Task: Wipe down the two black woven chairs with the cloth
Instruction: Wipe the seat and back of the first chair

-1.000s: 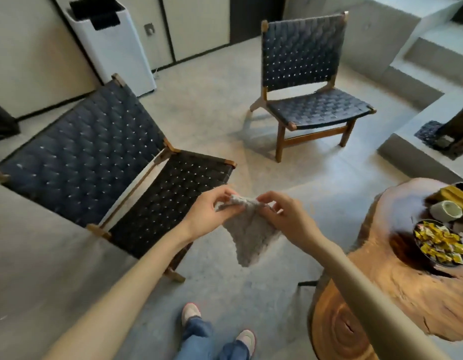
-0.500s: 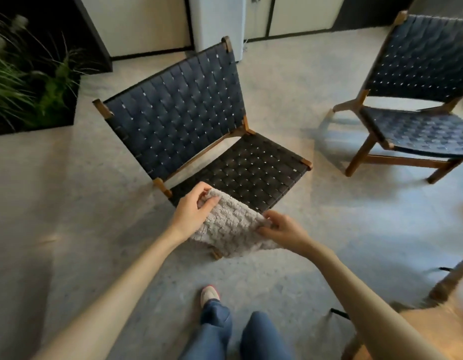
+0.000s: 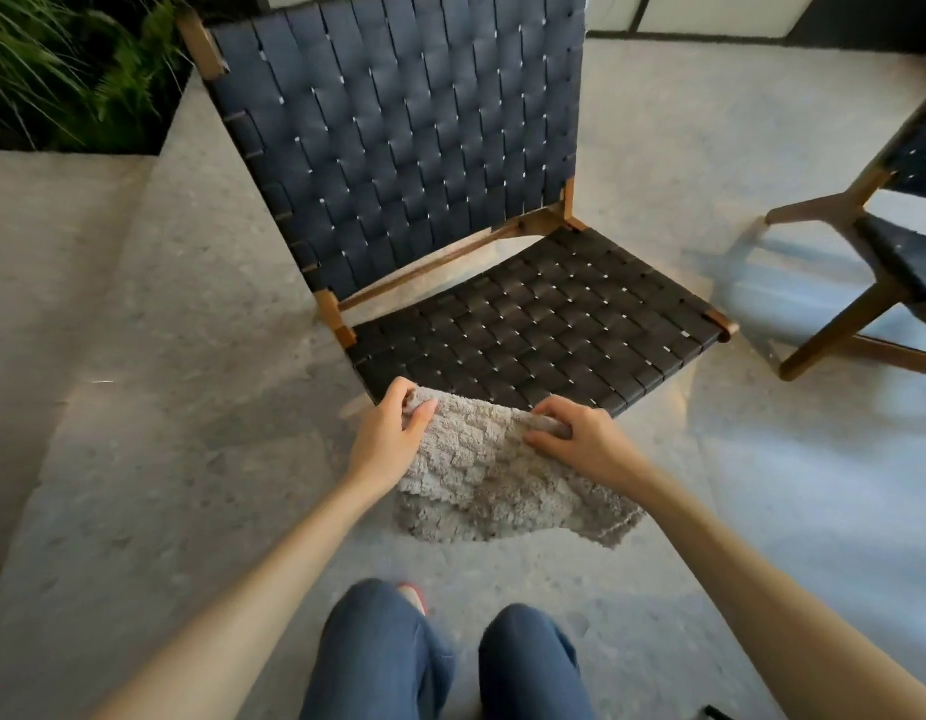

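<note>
A black woven chair (image 3: 502,314) with a wooden frame fills the middle of the view, seat towards me. A fluffy grey cloth (image 3: 481,485) hangs spread out just in front of the seat's near edge. My left hand (image 3: 393,433) pinches the cloth's upper left corner. My right hand (image 3: 580,433) grips its upper right edge, fingers curled over the fabric. Both hands are level with the seat's front edge, beside it. A second black woven chair (image 3: 902,262) shows partly at the right edge.
A planter with green grassy plants (image 3: 71,70) sits at the top left behind a raised concrete ledge (image 3: 50,241). The floor is grey concrete. My legs in blue jeans (image 3: 440,662) are at the bottom. Pale wall panels run along the top right.
The view has come closer to the near chair and swung left. Both hands carried the cloth forward to the seat's front edge, and the cloth is spread wider between them.
</note>
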Available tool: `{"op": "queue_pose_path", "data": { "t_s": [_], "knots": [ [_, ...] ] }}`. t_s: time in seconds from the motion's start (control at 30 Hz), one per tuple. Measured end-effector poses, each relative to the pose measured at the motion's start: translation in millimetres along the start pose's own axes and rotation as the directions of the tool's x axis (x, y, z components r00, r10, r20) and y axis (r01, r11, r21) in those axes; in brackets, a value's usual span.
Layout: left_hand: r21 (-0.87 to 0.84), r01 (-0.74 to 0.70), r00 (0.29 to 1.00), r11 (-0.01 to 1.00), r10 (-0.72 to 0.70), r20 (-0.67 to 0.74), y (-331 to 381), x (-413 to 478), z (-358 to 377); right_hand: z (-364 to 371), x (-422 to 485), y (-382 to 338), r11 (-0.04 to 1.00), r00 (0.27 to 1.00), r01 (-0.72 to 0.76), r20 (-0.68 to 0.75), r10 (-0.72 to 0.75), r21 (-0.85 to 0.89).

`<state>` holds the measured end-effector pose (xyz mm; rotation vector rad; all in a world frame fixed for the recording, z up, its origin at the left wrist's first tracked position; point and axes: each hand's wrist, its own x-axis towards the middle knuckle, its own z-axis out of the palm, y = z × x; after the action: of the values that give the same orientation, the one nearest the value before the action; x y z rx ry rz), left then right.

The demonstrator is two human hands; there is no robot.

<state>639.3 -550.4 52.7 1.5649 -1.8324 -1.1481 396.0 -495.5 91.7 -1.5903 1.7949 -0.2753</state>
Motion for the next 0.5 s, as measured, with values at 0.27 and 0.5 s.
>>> {"op": "queue_pose_path", "data": {
  "t_s": [0.27,0.5],
  "knots": [
    [0.249,-0.07,0.992,0.966,0.094,-0.086,-114,67,79,82,106,85,0.992,0.997,0.032,-0.07,-0.041,-0.123],
    [0.358,-0.141,0.939,0.923,0.239,-0.246,-149,102,102,117,151,117,0.931,0.936,0.148,-0.256,-0.24,-0.333]
  ]
}}
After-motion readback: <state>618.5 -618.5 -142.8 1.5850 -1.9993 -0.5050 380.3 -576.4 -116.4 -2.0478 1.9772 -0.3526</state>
